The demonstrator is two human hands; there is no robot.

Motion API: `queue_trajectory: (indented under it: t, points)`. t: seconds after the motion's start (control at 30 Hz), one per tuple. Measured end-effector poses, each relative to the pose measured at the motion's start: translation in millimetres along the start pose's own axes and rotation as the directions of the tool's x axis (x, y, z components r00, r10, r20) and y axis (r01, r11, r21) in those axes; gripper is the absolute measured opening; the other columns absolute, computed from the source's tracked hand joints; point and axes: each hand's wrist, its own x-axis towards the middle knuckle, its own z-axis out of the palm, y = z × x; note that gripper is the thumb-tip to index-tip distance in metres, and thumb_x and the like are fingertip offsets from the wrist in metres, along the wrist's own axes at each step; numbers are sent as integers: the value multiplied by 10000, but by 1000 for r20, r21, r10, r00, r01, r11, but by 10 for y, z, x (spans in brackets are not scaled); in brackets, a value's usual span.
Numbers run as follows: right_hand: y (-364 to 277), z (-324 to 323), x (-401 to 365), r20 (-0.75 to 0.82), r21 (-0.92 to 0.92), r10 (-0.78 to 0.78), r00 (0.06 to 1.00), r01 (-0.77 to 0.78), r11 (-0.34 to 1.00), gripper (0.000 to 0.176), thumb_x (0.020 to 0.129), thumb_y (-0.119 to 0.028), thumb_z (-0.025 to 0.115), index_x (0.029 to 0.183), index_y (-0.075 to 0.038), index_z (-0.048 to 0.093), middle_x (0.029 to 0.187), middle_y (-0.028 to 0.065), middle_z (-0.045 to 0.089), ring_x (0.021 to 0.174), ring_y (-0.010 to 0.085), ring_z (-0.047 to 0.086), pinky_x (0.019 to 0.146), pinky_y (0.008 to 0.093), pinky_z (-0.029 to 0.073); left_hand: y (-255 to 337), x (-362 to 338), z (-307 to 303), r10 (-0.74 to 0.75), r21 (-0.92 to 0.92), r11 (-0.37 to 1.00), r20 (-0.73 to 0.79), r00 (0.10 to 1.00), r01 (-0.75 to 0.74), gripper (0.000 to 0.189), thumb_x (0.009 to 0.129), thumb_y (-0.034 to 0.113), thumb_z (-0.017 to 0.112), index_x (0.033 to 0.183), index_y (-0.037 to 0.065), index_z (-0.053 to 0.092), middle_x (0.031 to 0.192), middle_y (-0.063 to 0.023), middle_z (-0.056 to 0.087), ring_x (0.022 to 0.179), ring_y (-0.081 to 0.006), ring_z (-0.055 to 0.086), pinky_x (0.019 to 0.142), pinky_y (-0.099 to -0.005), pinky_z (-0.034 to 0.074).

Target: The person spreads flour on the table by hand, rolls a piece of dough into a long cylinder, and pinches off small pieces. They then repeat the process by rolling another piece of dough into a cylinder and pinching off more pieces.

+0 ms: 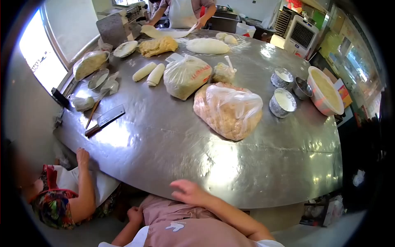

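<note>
My right hand (pixel 189 192) is over the near edge of the metal table (pixel 164 152), fingers stretched out and holding nothing. Down at my side, my left hand (pixel 135 214) is closed against my pinkish trousers (pixel 173 209); what it grips, if anything, is hidden. Farther in on the tabletop lies a large bag of brownish dough (pixel 226 111), with a second plastic bag of pale dough (pixel 187 77) behind it. A cleaver (pixel 106 120) with a wooden handle rests at the left, beside a thin wooden stick (pixel 92 115).
Two dough rolls (pixel 149 74), yellow dough (pixel 158 46) and a white dough slab (pixel 207 46) lie farther back. Metal bowls of white powder (pixel 282 102) and a large tub (pixel 326 90) stand right. One person (pixel 68 193) is at my left; another (pixel 183 14) handles dough across the table.
</note>
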Motion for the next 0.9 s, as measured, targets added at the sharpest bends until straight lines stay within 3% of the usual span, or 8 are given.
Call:
queue_trajectory:
  t: [0.17, 0.27, 0.37, 0.63, 0.77, 0.8, 0.87, 0.9]
  points:
    - [346, -1137, 64, -679, -425, -168, 715, -195, 884, 517, 836, -198, 753, 1301, -55, 578, 1286, 213, 586, 1206, 394, 552, 1033, 457, 448, 1512, -77, -742, 655, -75, 703, -320, 685, -707, 291, 846, 85, 726, 643, 39, 524, 586, -99, 452, 541, -285, 460, 516, -394, 362]
    - [648, -1612, 178, -686, -597, -169, 708, -414, 687, 797, 741, -303, 843, 1425, -120, 477, 1510, 193, 351, 1383, 488, 320, 1099, 622, 311, 2447, 32, -637, 759, -76, 624, -173, 627, -777, 248, 810, 128, 770, 952, 38, 589, 832, -127, 543, 700, -307, 542, 625, -413, 446]
    - [782, -1776, 356, -716, -580, 7, 698, -601, 549, 872, 712, -319, 864, 1458, -144, 447, 1536, 200, 329, 1394, 507, 288, 1106, 613, 272, 3287, 320, -153, 789, -153, 610, 23, 614, -778, 880, 720, 220, 867, 1453, 62, 407, 1363, -234, 461, 1093, -396, 583, 920, -445, 509]
    - [1189, -2376, 308, -598, -683, -78, 798, -457, 569, 836, 680, -258, 869, 1421, -234, 482, 1489, 143, 375, 1407, 522, 259, 1109, 659, 304, 5120, 847, 1068, 902, -185, 422, -13, 432, -888, 1158, 668, 302, 916, 1578, 112, 227, 1572, -361, 112, 1374, -554, 343, 1113, -521, 380]
    - [1178, -2934, 70, -518, -472, -28, 855, -258, 843, 637, 732, -227, 844, 1322, -197, 605, 1496, 194, 459, 1447, 490, 283, 1152, 574, 339, 5365, 835, 1282, 857, -105, 513, 11, 515, -852, 1112, 685, 298, 901, 1572, 125, 252, 1552, -362, 183, 1383, -530, 336, 1129, -512, 359]
    - [1130, -3089, -4, -545, -412, -2, 838, -266, 872, 449, 810, -192, 805, 1236, -140, 674, 1395, 194, 588, 1377, 368, 479, 1113, 458, 433, 5408, 843, 1302, 862, -92, 505, -5, 507, -858, 1088, 694, 291, 893, 1568, 124, 265, 1543, -350, 225, 1365, -522, 355, 1125, -504, 362]
    - [1211, -3380, -171, -652, 183, 279, 705, -211, 960, 275, 889, -157, 748, 1150, -83, 702, 1228, 141, 698, 1141, 225, 661, 973, 346, 523, 5519, 867, 1302, 863, -71, 504, 1, 506, -860, 1082, 697, 293, 890, 1566, 121, 268, 1543, -340, 239, 1349, -517, 373, 1120, -500, 366]
    - [1248, -3533, -228, -755, 182, 252, 605, -176, 967, 211, 910, -130, 725, 1109, -61, 703, 1161, 120, 719, 1057, 178, 672, 905, 315, 531, 5555, 877, 1281, 864, -57, 502, -1, 503, -863, 1079, 699, 294, 889, 1565, 120, 270, 1543, -335, 246, 1341, -515, 383, 1117, -498, 369]
